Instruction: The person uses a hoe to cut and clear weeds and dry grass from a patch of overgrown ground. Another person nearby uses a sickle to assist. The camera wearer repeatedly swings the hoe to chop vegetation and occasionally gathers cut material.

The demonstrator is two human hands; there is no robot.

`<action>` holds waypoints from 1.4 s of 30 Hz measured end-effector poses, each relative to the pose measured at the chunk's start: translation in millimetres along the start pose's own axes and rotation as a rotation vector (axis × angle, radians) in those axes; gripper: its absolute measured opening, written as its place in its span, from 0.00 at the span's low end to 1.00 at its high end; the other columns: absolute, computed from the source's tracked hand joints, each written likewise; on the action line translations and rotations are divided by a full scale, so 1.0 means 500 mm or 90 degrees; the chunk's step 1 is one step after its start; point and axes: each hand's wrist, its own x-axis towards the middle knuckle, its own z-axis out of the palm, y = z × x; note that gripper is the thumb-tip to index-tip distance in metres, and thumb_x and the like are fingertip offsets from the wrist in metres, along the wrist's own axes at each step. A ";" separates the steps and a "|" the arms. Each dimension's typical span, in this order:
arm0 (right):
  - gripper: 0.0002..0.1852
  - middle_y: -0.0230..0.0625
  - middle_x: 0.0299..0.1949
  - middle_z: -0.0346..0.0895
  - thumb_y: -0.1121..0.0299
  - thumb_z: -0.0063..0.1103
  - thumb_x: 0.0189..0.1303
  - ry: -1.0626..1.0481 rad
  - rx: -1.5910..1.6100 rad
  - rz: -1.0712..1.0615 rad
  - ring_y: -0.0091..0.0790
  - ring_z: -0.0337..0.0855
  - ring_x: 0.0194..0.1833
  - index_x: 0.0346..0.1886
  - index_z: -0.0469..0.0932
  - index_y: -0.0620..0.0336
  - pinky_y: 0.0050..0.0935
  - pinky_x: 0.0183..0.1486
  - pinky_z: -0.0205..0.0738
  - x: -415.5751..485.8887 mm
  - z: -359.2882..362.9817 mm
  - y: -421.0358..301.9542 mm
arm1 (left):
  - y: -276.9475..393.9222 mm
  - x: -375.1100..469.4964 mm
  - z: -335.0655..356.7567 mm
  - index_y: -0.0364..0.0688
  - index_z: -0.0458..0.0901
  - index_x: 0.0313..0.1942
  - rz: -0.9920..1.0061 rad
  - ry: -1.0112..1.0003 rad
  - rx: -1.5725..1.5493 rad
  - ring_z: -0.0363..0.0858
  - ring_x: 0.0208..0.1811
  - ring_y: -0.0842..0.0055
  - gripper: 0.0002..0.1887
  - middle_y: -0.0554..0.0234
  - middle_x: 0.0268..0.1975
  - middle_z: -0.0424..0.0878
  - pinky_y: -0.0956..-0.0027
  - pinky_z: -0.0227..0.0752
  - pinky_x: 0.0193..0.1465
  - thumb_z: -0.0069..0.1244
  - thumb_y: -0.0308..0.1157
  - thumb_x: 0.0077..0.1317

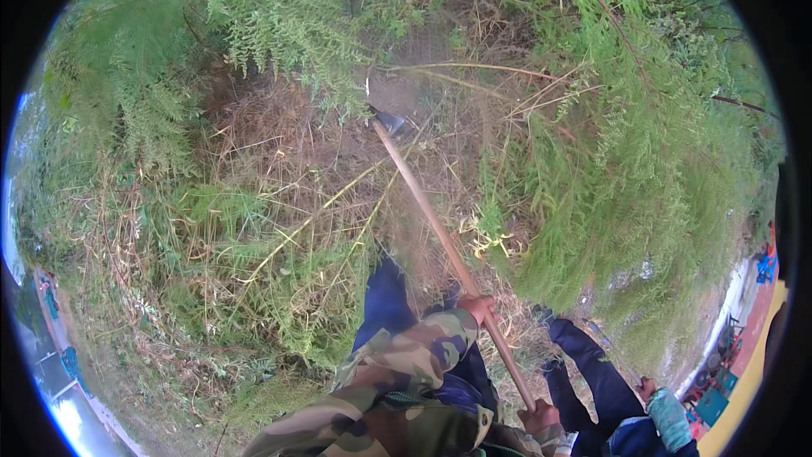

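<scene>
A long-handled hoe slants across the view, its wooden handle (431, 216) running from the ground ahead to my body. Its dark metal blade (391, 122) is at cut stalks and dry ground, partly hidden by feathery green leaves. My left hand (477, 308) grips the handle at its lower part. Close to the butt end, my right hand (539, 417) is wrapped around it. Two pale stalks (323, 206) lie to the left of the handle, near the blade. Another long stalk (476, 66) stretches right from beyond the blade.
Tall feathery weeds (602, 203) stand on the right, with more weeds (285, 19) at upper left. Flattened plants (254, 266) cover the left ground. Close on my right, a co-worker in dark trousers (587, 355) has a hand (646, 388) on a thin shaft. Machinery (710, 403) stands at far right.
</scene>
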 end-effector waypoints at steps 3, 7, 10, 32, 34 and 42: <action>0.19 0.54 0.26 0.78 0.55 0.66 0.47 0.021 0.041 -0.020 0.57 0.80 0.32 0.31 0.77 0.62 0.47 0.35 0.74 0.042 0.017 -0.047 | 0.074 -0.020 -0.014 0.33 0.74 0.34 0.064 -0.014 -0.031 0.77 0.19 0.66 0.09 0.60 0.22 0.72 0.59 0.77 0.22 0.54 0.28 0.60; 0.18 0.53 0.27 0.78 0.54 0.65 0.49 0.013 0.117 -0.060 0.59 0.79 0.33 0.33 0.77 0.60 0.47 0.36 0.73 0.095 0.052 -0.096 | 0.152 -0.054 -0.033 0.34 0.73 0.34 0.165 0.021 -0.043 0.75 0.18 0.69 0.07 0.63 0.21 0.71 0.64 0.73 0.21 0.51 0.29 0.63; 0.18 0.53 0.28 0.78 0.54 0.65 0.50 -0.017 0.145 -0.040 0.58 0.79 0.34 0.33 0.76 0.59 0.47 0.38 0.73 0.150 0.077 -0.138 | 0.229 -0.035 -0.048 0.35 0.72 0.34 0.168 0.027 -0.014 0.75 0.19 0.69 0.06 0.62 0.21 0.71 0.64 0.73 0.21 0.48 0.28 0.65; 0.21 0.54 0.24 0.78 0.53 0.66 0.45 -0.007 0.085 -0.015 0.55 0.81 0.31 0.26 0.75 0.65 0.46 0.36 0.76 0.005 0.100 0.117 | -0.013 0.003 -0.019 0.34 0.75 0.36 -0.019 -0.021 -0.012 0.77 0.26 0.66 0.09 0.61 0.25 0.72 0.61 0.77 0.28 0.56 0.26 0.57; 0.21 0.54 0.25 0.78 0.54 0.66 0.46 -0.010 -0.017 -0.131 0.56 0.81 0.31 0.28 0.76 0.65 0.46 0.36 0.75 0.039 0.081 0.070 | 0.043 -0.025 -0.026 0.34 0.74 0.35 0.007 -0.017 -0.038 0.77 0.25 0.66 0.08 0.61 0.25 0.71 0.61 0.76 0.27 0.55 0.26 0.58; 0.20 0.56 0.29 0.78 0.56 0.65 0.50 -0.030 0.102 -0.188 0.58 0.80 0.35 0.34 0.77 0.65 0.45 0.39 0.74 0.203 0.009 -0.289 | 0.361 -0.060 -0.107 0.35 0.71 0.33 0.340 0.049 -0.117 0.73 0.17 0.71 0.07 0.62 0.22 0.71 0.66 0.73 0.18 0.52 0.26 0.61</action>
